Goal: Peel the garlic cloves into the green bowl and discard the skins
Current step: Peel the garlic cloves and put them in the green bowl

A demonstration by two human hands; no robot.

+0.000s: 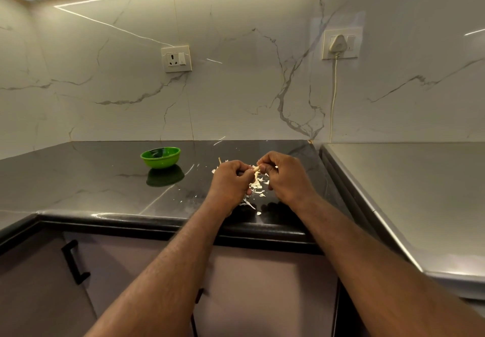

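Pale cream clove [256,170], small, slim: we pinch it between left hand [227,179] and right hand [284,176], both curled, just above black counter [105,179]. White papery skins [258,186] lie scattered beneath. Green bowl [160,157] stands upright, well to left.

A home kitchen: a glossy black stone table [105,179] meets a white grey-veined marble wall [236,87] carrying a white wall socket [176,59], above a pale cabinet door with a black handle [74,262].

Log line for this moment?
step: peeling | left hand: pinches garlic clove | right hand: pinches same clove | skins: scattered on counter | green bowl: left of hands, untouched
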